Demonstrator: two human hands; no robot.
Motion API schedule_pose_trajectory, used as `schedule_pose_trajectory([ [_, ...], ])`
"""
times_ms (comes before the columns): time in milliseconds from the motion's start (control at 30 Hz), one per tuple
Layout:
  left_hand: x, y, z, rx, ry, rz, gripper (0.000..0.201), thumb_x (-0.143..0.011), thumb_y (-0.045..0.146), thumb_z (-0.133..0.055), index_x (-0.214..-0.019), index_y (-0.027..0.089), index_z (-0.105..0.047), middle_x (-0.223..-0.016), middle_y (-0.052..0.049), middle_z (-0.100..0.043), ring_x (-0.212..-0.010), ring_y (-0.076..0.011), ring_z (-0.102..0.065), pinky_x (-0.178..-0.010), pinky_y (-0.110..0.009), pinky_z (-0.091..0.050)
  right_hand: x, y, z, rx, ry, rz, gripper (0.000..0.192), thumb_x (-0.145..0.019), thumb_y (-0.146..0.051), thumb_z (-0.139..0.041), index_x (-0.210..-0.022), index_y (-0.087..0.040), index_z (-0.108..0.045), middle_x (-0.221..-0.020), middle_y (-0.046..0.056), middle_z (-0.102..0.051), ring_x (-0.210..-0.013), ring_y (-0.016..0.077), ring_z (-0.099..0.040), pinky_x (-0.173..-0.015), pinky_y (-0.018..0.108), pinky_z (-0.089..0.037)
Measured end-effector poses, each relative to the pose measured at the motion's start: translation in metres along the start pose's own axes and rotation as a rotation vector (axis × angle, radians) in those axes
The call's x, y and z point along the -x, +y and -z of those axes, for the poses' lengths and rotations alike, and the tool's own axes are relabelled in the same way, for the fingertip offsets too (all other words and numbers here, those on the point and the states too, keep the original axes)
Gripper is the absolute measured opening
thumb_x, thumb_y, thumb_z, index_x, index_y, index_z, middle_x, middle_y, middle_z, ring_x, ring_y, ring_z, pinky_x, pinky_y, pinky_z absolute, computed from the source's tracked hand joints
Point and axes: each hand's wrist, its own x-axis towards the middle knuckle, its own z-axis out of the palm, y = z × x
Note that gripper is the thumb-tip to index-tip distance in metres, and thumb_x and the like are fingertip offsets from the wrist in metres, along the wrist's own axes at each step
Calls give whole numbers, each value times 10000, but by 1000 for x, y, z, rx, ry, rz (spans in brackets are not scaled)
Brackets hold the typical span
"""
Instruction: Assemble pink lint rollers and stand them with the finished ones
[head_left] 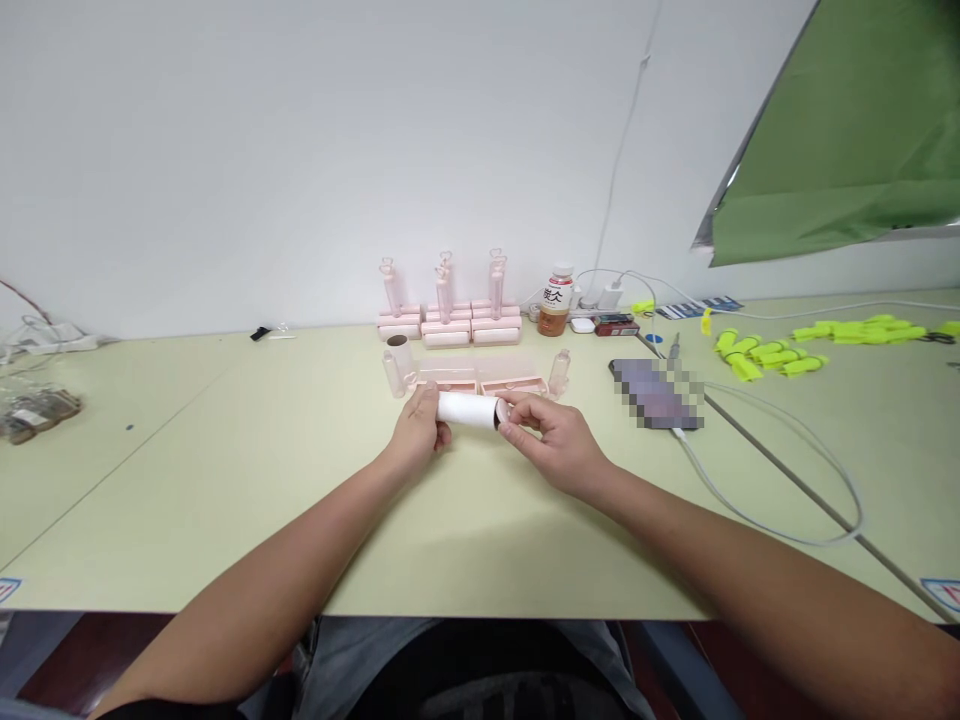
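In the head view a white lint roller refill [469, 409] lies level between my hands, above the table. My left hand [418, 425] is closed around its left end. At the right end, my right hand [559, 440] pinches a round pink end cap [503, 411], which sits tilted at the dark mouth of the tube. Just behind are two open pink cases [514, 387] with clear lids. A second roll [399, 352] stands on end to the left, near a pale pink handle [393, 373]. Another such handle [559, 374] stands to the right.
Several assembled pink lint rollers [448, 331] stand by the wall. To their right are a supplement bottle [556, 299] and chargers [611, 294]. A phone [656, 394] with a white cable [739, 515] lies right, before yellow bands [769, 352]. A bagged item [37, 410] lies far left.
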Motion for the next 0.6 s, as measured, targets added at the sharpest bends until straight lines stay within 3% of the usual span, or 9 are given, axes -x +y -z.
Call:
schedule_pose_trajectory([
  [267,0,-2,3,-82,-204,-112,538,-868,640,-485,-1009,134,-602,-552,17,-539,-426,-104,-495,-346,-186,-315,-2,2,3,-30,60,-9,192,-868,-344,-614,-760,-198,-550,-1141,102,-715,-846,205,-673,-739,326,-498],
  [400,0,-2,8,-191,-314,-136,543,-877,637,-477,-1012,133,-625,-548,12,-559,-418,-98,-456,-401,-207,-343,-2,3,3,-114,21,-11,185,-878,-336,-618,-783,-194,-546,-1157,111,-700,-944,220,-674,-791,335,-505],
  [600,7,6,12,-439,-469,-385,501,-773,484,-700,-1167,183,-626,-1026,-48,-665,-876,-202,-611,-756,-295,-470,-1,5,2,-284,-46,-14,163,-901,-346,-621,-930,-217,-526,-1288,123,-630,-1143,242,-633,-919,389,-520],
])
